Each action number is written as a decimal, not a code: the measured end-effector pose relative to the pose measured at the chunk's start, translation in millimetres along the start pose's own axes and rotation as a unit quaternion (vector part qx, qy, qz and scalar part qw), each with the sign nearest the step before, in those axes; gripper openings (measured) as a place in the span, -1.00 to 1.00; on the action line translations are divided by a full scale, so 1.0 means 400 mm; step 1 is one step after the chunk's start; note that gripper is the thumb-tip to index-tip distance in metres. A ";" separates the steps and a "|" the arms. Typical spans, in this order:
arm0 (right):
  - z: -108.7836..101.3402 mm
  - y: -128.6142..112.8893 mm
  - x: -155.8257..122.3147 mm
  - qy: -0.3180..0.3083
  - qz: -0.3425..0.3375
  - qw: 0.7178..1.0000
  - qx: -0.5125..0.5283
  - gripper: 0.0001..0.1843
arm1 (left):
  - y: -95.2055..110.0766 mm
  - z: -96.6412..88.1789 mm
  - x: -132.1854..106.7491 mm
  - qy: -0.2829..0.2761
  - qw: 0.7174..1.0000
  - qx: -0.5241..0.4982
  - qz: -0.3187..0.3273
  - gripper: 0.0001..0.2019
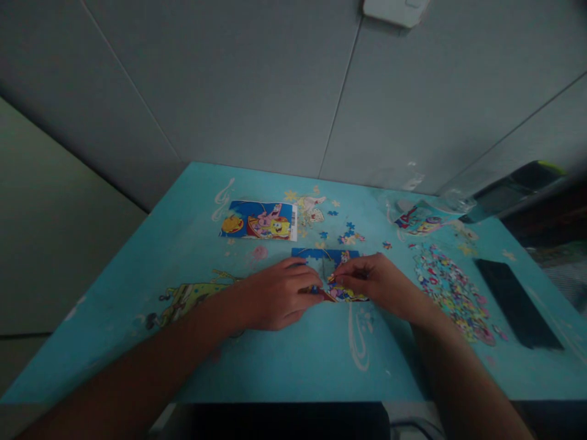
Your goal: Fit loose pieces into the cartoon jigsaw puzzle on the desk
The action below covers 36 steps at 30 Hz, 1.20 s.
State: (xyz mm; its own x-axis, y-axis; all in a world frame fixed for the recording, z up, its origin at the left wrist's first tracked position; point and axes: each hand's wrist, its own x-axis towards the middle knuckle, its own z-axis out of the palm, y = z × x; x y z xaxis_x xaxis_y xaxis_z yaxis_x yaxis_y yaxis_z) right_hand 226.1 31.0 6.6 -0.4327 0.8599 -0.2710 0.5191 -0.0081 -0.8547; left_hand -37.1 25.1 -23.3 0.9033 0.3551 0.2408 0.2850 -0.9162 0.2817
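Note:
A partly assembled jigsaw puzzle (348,292) lies on the table in front of me, with a blue top edge and a gap in its middle. My left hand (282,293) rests across its left part, fingers stretched out and touching it, hiding that side. At the puzzle's right side, my right hand (371,281) pinches a small yellowish puzzle piece (331,278) beside the gap. Above the puzzle lies the picture card (259,220) with cartoon figures on blue. Several loose blue pieces (349,232) are scattered between the card and the right hand.
A large pile of mixed puzzle pieces (452,293) spreads to the right, next to a black phone-like slab (518,302). Clear plastic packaging with a printed label (424,219) stands at the back right, near a dark object (513,186). A wall (257,91) borders the blue table (293,366).

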 end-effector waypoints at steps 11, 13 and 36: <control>0.009 0.012 0.001 -0.018 0.009 0.998 0.054 -0.85 | 0.007 -0.012 0.003 -0.005 1.000 0.012 -0.007 -0.57; 0.007 0.015 0.003 -0.014 0.008 0.999 0.049 -0.84 | 0.007 -0.011 0.003 -0.007 1.000 0.016 -0.006 -0.59; -0.003 0.000 0.004 0.021 -0.070 0.996 -0.052 -0.76 | -0.001 -0.008 -0.002 -0.001 1.000 0.013 0.008 -0.58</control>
State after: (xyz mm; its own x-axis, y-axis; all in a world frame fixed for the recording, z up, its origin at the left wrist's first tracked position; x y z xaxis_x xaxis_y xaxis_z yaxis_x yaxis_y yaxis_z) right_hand 226.5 32.9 6.9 -0.4753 0.8698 -0.1321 0.5312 0.1640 -0.8312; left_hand -39.0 25.6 -20.8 0.9087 0.3392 0.2433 0.2782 -0.9267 0.2528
